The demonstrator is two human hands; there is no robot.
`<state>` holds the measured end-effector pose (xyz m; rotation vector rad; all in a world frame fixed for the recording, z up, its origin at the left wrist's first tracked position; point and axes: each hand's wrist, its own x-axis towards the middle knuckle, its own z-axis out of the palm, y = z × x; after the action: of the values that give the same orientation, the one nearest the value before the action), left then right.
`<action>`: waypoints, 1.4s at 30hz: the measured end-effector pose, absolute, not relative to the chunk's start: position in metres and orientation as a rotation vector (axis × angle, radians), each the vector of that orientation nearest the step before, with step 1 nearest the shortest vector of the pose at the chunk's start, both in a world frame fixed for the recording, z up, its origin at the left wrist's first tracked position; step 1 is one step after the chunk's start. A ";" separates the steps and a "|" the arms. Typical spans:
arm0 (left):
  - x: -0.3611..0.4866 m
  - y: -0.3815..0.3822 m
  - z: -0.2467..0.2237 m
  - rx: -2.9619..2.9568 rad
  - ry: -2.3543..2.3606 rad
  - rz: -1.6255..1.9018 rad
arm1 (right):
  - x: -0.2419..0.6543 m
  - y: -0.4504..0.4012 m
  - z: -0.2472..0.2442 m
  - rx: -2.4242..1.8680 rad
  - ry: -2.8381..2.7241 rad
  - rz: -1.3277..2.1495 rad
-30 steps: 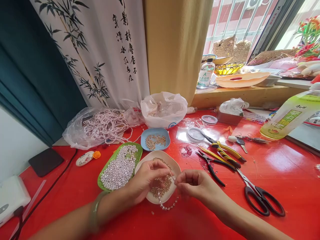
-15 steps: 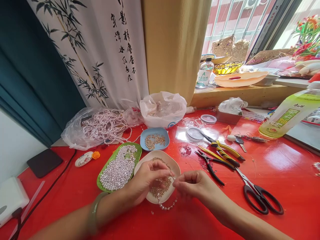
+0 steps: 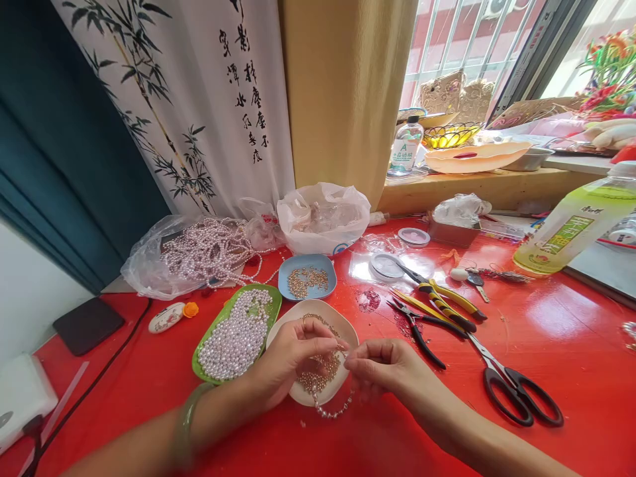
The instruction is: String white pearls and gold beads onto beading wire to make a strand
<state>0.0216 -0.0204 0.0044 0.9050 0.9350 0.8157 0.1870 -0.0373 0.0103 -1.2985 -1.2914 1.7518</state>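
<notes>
A short beaded strand (image 3: 332, 415) hangs in a curve below both hands, over the near rim of a cream dish (image 3: 349, 331) of small gold beads. My left hand (image 3: 298, 358), a bangle on its wrist, pinches the strand's upper end above that dish. Close on its right, my right hand (image 3: 380, 364) has thumb and forefinger pressed together at the strand's thread; the thread itself is barely visible. Left of the dish lies a green tray (image 3: 199, 371) of pearly beads. Behind stands a blue dish (image 3: 284, 291) with gold beads.
Pliers (image 3: 420, 334) and black-handled scissors (image 3: 521, 394) lie at the right on the red table (image 3: 397, 437). A green drink bottle (image 3: 571, 225) stands farther right. Pearl strands (image 3: 209, 252) and a white plastic bag (image 3: 322, 218) lie at the back. A dark cable crosses the left side.
Both hands keep nearly the same place. The fingers of my right hand have shifted very slightly, and the strand's right end has moved a little with them.
</notes>
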 end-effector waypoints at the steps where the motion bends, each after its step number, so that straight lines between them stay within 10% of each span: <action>1: 0.021 -0.020 0.004 0.903 0.934 0.816 | 0.187 -0.037 0.010 -1.293 -1.293 1.745; 42: 0.022 -0.022 0.001 1.073 1.019 0.823 | 0.182 -0.042 0.009 -1.294 -1.267 1.792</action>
<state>0.0221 -0.0220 0.0011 1.0728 1.0194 0.8226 0.1816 -0.0420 0.0090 -1.2939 -1.2667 1.7924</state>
